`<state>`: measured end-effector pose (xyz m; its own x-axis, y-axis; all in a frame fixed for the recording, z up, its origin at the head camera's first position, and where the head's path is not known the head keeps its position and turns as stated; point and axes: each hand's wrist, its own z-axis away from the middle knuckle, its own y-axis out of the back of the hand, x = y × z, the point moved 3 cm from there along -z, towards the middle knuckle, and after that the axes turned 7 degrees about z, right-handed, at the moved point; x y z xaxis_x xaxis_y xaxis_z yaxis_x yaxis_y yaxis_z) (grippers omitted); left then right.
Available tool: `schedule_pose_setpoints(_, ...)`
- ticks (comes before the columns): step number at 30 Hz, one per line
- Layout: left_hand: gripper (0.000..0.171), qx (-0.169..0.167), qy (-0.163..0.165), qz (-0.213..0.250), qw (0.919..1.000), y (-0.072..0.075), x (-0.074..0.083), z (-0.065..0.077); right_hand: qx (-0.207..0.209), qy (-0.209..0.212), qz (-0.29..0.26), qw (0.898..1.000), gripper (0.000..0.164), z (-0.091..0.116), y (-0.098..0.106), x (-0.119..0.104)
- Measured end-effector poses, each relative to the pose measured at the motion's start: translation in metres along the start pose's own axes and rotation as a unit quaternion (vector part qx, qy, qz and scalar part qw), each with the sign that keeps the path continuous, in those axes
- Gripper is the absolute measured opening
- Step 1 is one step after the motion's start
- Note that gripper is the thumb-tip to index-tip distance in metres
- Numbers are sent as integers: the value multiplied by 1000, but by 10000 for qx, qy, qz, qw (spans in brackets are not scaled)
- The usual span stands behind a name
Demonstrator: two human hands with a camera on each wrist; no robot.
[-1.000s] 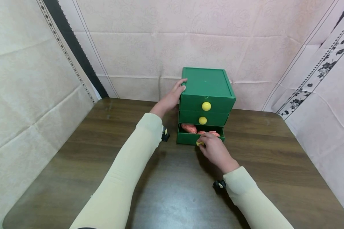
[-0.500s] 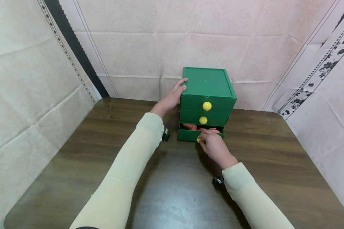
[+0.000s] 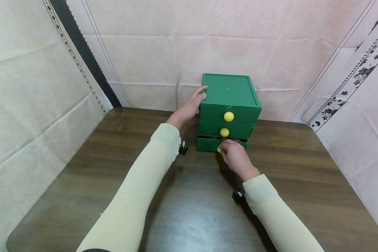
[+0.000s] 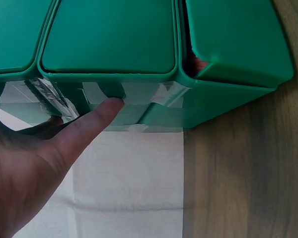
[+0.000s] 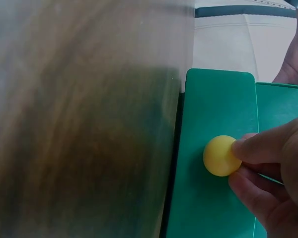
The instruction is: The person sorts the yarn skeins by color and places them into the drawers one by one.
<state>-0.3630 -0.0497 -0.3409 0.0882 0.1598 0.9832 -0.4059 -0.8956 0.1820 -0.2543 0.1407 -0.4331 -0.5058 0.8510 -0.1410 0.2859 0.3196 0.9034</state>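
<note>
A small green drawer cabinet (image 3: 228, 91) stands at the back of the table, with three stacked drawers. My left hand (image 3: 189, 105) rests against its left side, fingertips at the top edge. In the left wrist view the thumb (image 4: 87, 130) lies straight against the taped side wall. My right hand (image 3: 237, 159) pinches the round yellow knob (image 5: 221, 156) of the bottom drawer (image 3: 205, 144) between thumb and fingers. That drawer sticks out slightly, and a sliver of reddish contents (image 4: 200, 63) shows through its gap. The upper two drawers are closed.
The cabinet stands on a dark brown wooden table (image 3: 182, 210) with rounded corners. Pale patterned cloth (image 3: 145, 63) hangs behind it and on both sides. Yellow knobs (image 3: 228, 116) project from the upper drawers.
My right hand has pushed the bottom drawer inward, away from me, so its opening has narrowed and its reddish contents are mostly hidden. The left hand stays on the cabinet's side.
</note>
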Motion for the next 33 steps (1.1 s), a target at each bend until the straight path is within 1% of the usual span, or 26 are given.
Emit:
schedule_pose_setpoints(4, 47, -67, 70, -76, 9999, 0, 4, 1, -2, -80, -34, 10000, 10, -2, -2, 3)
schedule_pose_setpoints(7, 49, -135, 148, -116, 9997, -2, 13, 8, 11, -130, -39, 9999, 10, -4, -2, 4)
schedule_pose_setpoints(11, 50, -201, 157, -209, 9995, -4, 24, 17, 54, -175, -20, 9998, 10, -6, -3, 6)
schedule_pose_setpoints(17, 51, -197, 184, -172, 9995, -5, 26, 20, 108, -242, -14, 9996, 10, -8, -4, 7)
schedule_pose_setpoints(21, 50, -169, 213, -132, 9995, -5, 25, 18, 137, -273, -51, 9995, 9, -9, -5, 8)
schedule_pose_setpoints(24, 49, -125, 221, -28, 9997, -3, 17, 11, 142, -312, -77, 9994, 9, -10, -6, 9)
schedule_pose_setpoints(28, 46, -37, 129, 17, 9999, -1, 5, 0, 143, -356, -88, 9992, 9, -11, -7, 9)
schedule_pose_setpoints(33, 44, 25, 45, -17, 10000, 0, 1, -2, 83, -410, -91, 9991, 9, -12, -8, 8)
